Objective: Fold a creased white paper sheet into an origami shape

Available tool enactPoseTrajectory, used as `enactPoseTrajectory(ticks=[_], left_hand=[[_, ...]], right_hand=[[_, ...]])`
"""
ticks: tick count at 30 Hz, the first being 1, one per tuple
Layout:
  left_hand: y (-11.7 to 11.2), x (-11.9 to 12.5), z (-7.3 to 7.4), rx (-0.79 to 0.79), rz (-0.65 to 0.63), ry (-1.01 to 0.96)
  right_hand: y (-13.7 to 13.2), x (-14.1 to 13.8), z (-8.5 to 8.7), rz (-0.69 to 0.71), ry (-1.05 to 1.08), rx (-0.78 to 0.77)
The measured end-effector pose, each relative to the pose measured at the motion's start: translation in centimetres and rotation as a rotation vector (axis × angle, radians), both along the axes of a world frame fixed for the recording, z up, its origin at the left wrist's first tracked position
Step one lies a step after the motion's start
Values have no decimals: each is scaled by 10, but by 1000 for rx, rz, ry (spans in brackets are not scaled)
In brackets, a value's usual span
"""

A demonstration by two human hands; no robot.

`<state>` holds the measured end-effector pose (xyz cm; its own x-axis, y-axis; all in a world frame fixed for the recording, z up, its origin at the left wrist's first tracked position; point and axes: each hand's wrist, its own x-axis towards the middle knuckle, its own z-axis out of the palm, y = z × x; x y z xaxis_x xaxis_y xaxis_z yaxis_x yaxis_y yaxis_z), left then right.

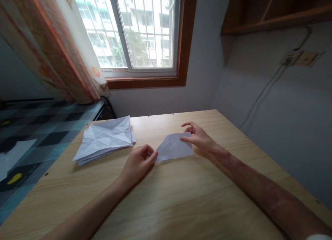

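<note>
A folded sheet of white paper is between my two hands, just over the wooden table. Its upper left edge slants and its near edge runs almost straight. My left hand pinches the paper's left corner between thumb and curled fingers. At the upper right corner, my right hand grips the paper with the thumb in front and the fingers behind. To the left of my left hand lies a stack of creased white paper sheets.
Beside the table on the left is a bed with a checked cover, with white paper on it. A window and a curtain are behind. On the right wall are a shelf, a socket and a hanging cable.
</note>
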<state>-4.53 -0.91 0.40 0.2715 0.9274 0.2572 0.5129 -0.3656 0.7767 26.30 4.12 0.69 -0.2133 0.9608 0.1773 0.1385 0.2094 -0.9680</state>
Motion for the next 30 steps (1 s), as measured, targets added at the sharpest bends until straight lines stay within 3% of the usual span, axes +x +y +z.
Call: enactPoseTrajectory(ticks=[3,5,8,11,14,18,24,30], left_hand=[[2,0,-1,239,18,218],[2,1,-2,330,-117,295],[0,4,-4,350,-354,389],[-3,4,-5,312,-442,477],[-5,3,-4,279,-428,531],[-6,4,0,266,-371,558],[-5,4,-3,270,-270,523],[-2,1,-11,282,-278,526]], right_hand=[[3,2,-19,-66,-111,31],[4,0,-30,-81,-220,91],[4,-2,-36,-91,-254,128],[2,-4,-35,-101,-218,153],[-2,-7,-31,-93,-163,193],[-14,-12,-22,36,-212,181],[-27,-11,-6,411,-515,523],[-28,-12,-6,460,-611,553]])
